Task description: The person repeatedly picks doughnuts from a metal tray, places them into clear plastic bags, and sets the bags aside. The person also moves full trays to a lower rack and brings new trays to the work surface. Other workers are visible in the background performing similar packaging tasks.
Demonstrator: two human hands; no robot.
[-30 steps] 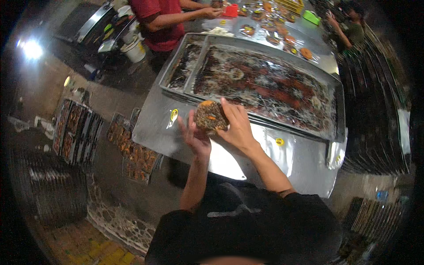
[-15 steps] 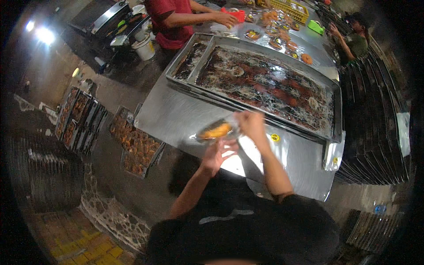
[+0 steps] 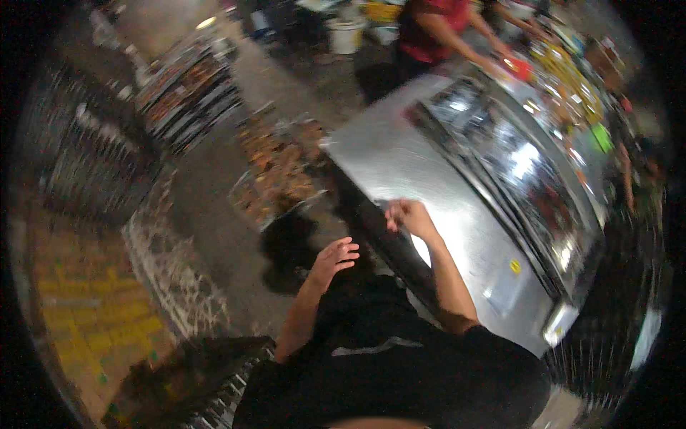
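Note:
My left hand [image 3: 334, 263] is open, its fingers spread above the dark floor at the near side of the metal table [image 3: 396, 154]. Over the table's near edge hovers my right hand [image 3: 407, 216], fingers curled in and blurred; whether anything thin is between them I cannot make out. Neither hand visibly holds the clear bag with the golden bread piece. On the floor beyond my left hand lie trays of brown baked pieces [image 3: 275, 168].
A large metal-rimmed tray [image 3: 493, 193] fills the table's far right, with a small yellow round label [image 3: 514, 266] in front. Across the table works a person in a red shirt [image 3: 429, 32]. Stacked trays [image 3: 193, 93] stand at far left, a white bucket [image 3: 345, 36] at the back.
My view has swung left, so the table now sits further right. My left hand has let go of the bagged bread piece, which no longer shows. My hands have moved apart.

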